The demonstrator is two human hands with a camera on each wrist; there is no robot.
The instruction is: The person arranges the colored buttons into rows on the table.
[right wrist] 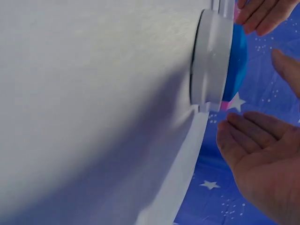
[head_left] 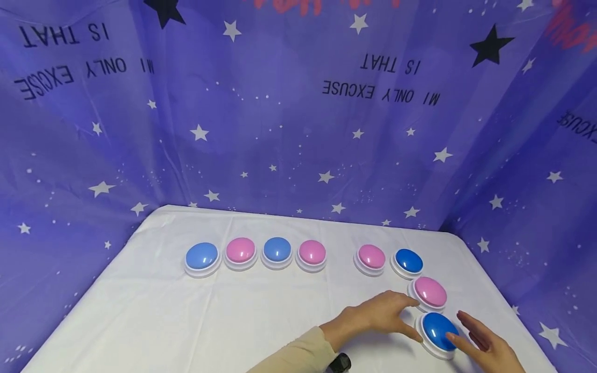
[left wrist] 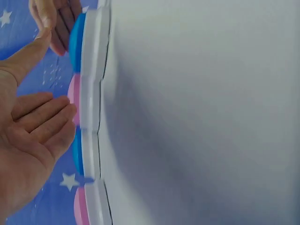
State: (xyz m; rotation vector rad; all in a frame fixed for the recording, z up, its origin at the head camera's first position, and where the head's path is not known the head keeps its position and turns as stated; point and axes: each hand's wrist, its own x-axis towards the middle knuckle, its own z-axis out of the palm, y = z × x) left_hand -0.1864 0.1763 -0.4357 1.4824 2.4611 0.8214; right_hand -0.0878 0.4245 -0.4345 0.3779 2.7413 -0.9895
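Note:
Both hands are around the nearest blue dome button (head_left: pixel 440 330), which has a white round base, at the table's right front. My left hand (head_left: pixel 386 312) is on its left, thumb at the white rim and fingertips by the pink dome button (head_left: pixel 430 291) just behind. My right hand (head_left: pixel 489 348) is on the other side, its thumb overlapping the blue dome in the head view. In the right wrist view, the right hand's fingers (right wrist: pixel 253 133) are extended and apart from the blue button (right wrist: pixel 238 61). Straight fingers (left wrist: pixel 47 117) of the left hand show in the left wrist view.
Behind stand another blue button (head_left: pixel 408 260) and a pink button (head_left: pixel 371 257). Farther left, blue and pink buttons alternate in a row, ending at a blue one (head_left: pixel 202 256). White cloth covers the table (head_left: pixel 186 321); purple starry curtains (head_left: pixel 280 129) surround it.

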